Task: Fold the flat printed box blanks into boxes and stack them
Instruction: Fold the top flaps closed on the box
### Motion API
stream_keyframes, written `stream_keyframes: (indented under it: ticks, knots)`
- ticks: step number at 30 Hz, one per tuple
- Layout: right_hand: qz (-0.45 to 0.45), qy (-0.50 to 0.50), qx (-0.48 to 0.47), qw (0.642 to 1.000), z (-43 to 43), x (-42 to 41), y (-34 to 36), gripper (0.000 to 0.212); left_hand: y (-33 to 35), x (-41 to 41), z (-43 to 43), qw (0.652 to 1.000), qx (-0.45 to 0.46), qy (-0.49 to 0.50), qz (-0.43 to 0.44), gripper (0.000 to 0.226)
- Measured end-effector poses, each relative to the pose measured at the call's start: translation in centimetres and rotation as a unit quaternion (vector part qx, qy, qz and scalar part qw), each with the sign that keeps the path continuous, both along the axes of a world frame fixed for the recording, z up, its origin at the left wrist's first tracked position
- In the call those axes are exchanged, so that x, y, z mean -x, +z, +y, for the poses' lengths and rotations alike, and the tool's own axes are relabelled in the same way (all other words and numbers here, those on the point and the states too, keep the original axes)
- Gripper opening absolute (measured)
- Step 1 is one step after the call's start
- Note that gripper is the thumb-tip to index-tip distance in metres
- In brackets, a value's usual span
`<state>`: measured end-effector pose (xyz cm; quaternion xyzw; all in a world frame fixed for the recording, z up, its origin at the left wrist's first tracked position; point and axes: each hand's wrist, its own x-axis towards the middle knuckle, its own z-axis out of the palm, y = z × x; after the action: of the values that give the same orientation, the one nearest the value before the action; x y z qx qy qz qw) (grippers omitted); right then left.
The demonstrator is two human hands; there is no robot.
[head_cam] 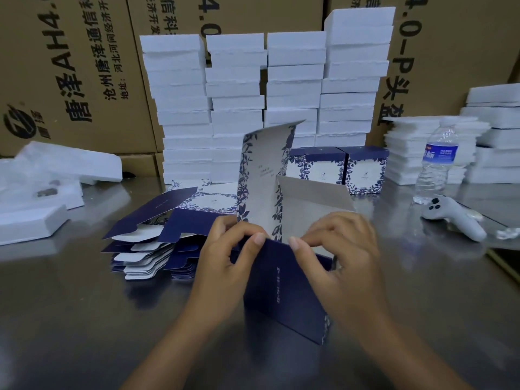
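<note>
Head view: a half-folded box (261, 175) was held upright on the tabletop (84, 305) beside the pile of flat blanks (152, 243), its dark panel (284, 291) pinched by the fingers of the left hand (228, 249) and the right hand (343, 249), and tucking the flaps shut was judged to be called for next.

The light is fairly dim, cool and even. The white foam stacks (239, 94) are nearly blown out and show little surface detail. The metal surface (70, 319) carries a soft, smeared sheen and hazy reflections of what stands on it. A soft-edged shadow lies in front of the pile of flat blanks (146, 249). Wide-angle distortion bends and tilts the cardboard cartons (70, 66) near the edges. Focus is soft throughout, and the small print on the half-folded box (281, 291) is unreadable.
</note>
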<state>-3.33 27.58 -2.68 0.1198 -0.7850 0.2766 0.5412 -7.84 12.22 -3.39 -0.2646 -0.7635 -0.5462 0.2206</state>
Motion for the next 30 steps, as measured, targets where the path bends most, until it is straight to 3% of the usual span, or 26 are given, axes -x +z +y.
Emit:
stream_keyframes:
  ticks: [4,9,22,25,30]
  knots:
    - [-0.020,-0.004,-0.039,0.999,-0.4,-0.1,-0.2,0.021,0.0,-0.2,0.4,0.999,-0.022,-0.016,-0.026,0.022]
    - [-0.067,0.012,0.012,0.998,-1.1,-0.3,0.0,0.011,-0.3,-0.5,0.9,0.995,-0.063,-0.049,-0.067,0.015]
    - [-0.028,-0.021,-0.001,0.999,-0.7,-0.8,-0.6,0.025,0.2,-0.3,0.6,0.994,-0.049,-0.081,-0.061,0.022]
    - [-0.034,-0.015,0.018,0.999,-0.7,-0.9,-0.6,0.026,0.0,0.1,0.3,0.997,-0.041,-0.057,-0.027,0.027]
    - [-0.030,-0.012,0.029,0.999,-0.6,-1.1,-0.7,0.028,-0.2,0.5,-0.6,0.991,0.053,0.027,0.124,0.024]
